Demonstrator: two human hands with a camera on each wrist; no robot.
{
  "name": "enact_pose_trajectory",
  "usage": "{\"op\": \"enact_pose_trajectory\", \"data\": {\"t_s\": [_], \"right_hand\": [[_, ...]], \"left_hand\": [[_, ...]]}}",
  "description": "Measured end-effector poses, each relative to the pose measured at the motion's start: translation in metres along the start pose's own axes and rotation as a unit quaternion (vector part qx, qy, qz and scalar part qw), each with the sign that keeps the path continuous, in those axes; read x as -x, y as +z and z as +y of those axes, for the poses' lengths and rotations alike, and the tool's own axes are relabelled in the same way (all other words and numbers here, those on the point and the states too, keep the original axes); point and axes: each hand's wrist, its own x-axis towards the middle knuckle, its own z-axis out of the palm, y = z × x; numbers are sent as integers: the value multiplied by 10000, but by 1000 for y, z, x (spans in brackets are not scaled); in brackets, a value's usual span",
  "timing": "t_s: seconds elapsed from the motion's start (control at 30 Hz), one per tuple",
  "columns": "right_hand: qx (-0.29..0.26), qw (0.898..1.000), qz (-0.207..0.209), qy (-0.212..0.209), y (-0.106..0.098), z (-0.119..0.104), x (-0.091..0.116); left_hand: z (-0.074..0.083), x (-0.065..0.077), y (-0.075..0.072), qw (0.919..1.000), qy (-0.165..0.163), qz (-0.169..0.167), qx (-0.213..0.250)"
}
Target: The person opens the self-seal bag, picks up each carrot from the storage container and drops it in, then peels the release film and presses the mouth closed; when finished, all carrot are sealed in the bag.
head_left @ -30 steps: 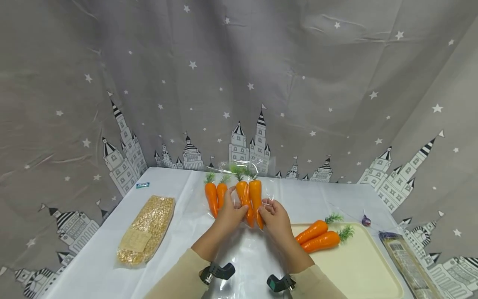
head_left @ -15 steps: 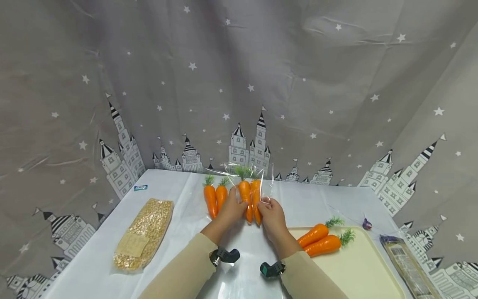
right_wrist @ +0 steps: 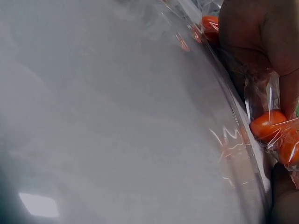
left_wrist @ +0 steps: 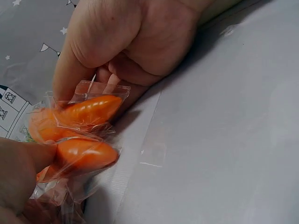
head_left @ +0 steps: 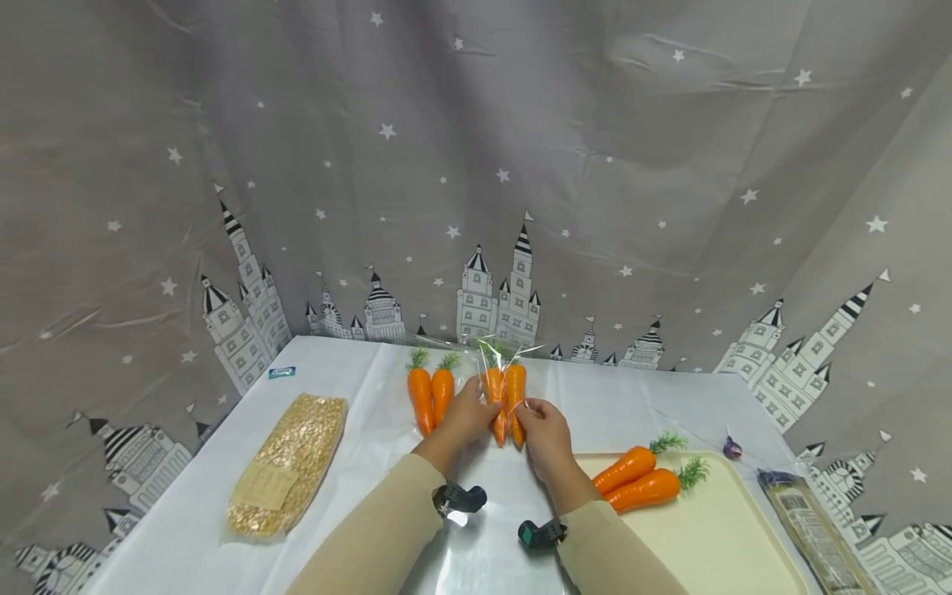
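Behind our white-covered desk (head_left: 186, 521) hangs a castle-print curtain (head_left: 580, 99). Toward the far middle, our left hand (head_left: 464, 415) and right hand (head_left: 548, 434) pinch two plastic-wrapped carrots (head_left: 516, 384). Just left lie two more carrots (head_left: 420, 401), then a kernel bag (head_left: 305, 438); nearer right, a cream tray (head_left: 714, 545) bears another carrot pair (head_left: 645, 490).

The left arm (head_left: 387, 521) and right arm (head_left: 613, 541), both in beige sleeves (head_left: 364, 549), reach from the near side toward the far middle, slanting inward. Beyond the wrists (head_left: 435, 450), the left hand (head_left: 463, 415) and right hand (head_left: 548, 434) face each other just apart, fingers (left_wrist: 65, 74) bent in a grip.
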Motion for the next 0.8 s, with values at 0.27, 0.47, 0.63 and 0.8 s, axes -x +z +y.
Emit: {"op": "enact_pose_trajectory", "data": {"t_s": [0.27, 0.47, 0.63, 0.8], "right_hand": [[-234, 9997, 43, -94, -1, 2, -1], [-498, 9986, -1, -167, -1, 6, 4], [-685, 9974, -38, -206, -1, 4, 3], [-745, 9972, 24, -20, -3, 3, 3]], "left_hand": [[3, -1, 1, 9997, 8, 148, -183], [-1, 9, 1, 9984, -50, 502, -251], [6, 15, -4, 9944, 132, 724, -758], [22, 33, -12, 9862, 219, 796, -1434]]}}
